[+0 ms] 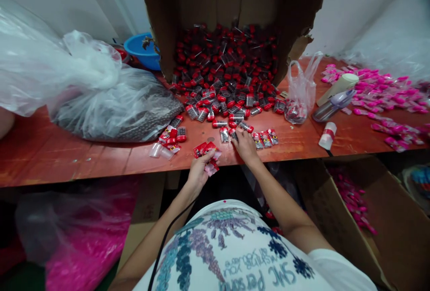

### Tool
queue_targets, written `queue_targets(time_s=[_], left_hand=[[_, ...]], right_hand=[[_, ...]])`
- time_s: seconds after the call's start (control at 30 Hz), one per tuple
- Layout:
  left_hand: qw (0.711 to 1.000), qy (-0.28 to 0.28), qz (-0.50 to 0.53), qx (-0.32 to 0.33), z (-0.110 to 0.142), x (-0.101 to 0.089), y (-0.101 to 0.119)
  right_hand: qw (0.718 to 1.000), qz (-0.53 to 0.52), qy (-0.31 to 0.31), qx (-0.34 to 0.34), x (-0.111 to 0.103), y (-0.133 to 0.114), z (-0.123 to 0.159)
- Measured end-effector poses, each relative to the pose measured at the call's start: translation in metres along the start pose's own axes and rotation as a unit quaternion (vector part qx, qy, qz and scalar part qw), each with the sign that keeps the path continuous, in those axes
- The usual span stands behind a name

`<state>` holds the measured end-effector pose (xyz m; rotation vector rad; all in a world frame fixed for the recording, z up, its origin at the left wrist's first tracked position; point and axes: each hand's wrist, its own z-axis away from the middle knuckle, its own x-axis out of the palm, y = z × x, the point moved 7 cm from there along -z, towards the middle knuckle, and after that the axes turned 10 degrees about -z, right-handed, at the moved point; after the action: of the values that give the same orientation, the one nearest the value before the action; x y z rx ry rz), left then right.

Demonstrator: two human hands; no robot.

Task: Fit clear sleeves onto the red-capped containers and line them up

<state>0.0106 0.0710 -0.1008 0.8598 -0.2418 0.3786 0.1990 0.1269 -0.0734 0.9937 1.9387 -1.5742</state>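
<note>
My left hand (199,169), at the table's front edge, is closed round a small bunch of red printed packets (206,149). To its right, my right hand (246,145) reaches over the table with its fingertips closed on a small red-capped tube (233,132) with dark contents; the fingers partly hide it. A similar tube (224,135) stands close to its left. Several red and black printed packets (265,139) lie in a row just right of that hand. Behind both hands spreads a large heap of red-capped tubes (228,80), spilling from a cardboard box on its side.
The cardboard box (295,17) opens toward me. A plastic bag of dark pieces (124,111) fills the left, near clear cups (161,151). Rightward are a small plastic bag (300,98), a bottle (332,105), a paper roll (327,136) and pink items (386,89). Below stands an open carton (386,206).
</note>
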Motion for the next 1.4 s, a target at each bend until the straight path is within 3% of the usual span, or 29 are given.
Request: queue_targets(time_s=[0.1, 0.2, 0.37, 0.5, 0.7, 0.97, 1.27, 1.4], left_hand=[[0.999, 0.01, 0.038, 0.001, -0.001, -0.002, 0.004], [0.998, 0.015, 0.068, -0.002, -0.004, -0.003, 0.008], [0.996, 0.011, 0.091, -0.009, -0.009, 0.0, 0.007], [0.995, -0.008, 0.101, 0.007, -0.008, 0.007, 0.007], [0.994, -0.001, 0.079, 0.072, 0.002, 0.008, 0.014], [0.99, 0.01, 0.011, 0.139, 0.014, 0.006, 0.024], [0.981, -0.032, 0.007, 0.189, 0.021, 0.014, 0.031], [0.982, -0.051, -0.013, 0.182, 0.02, 0.016, 0.031]], right_hand=[[0.999, -0.038, -0.015, 0.001, 0.005, 0.003, 0.008], [0.987, -0.156, -0.004, 0.046, 0.002, -0.002, 0.028], [0.945, -0.327, -0.004, 0.029, -0.01, -0.045, 0.068], [0.954, -0.3, 0.014, -0.01, -0.016, -0.067, 0.081], [0.966, -0.253, -0.013, -0.058, -0.011, -0.073, 0.083], [0.921, -0.387, -0.037, 0.017, -0.01, -0.07, 0.083], [0.913, -0.404, -0.039, 0.037, -0.012, -0.064, 0.078], [0.913, -0.403, -0.041, 0.044, -0.008, -0.06, 0.079]])
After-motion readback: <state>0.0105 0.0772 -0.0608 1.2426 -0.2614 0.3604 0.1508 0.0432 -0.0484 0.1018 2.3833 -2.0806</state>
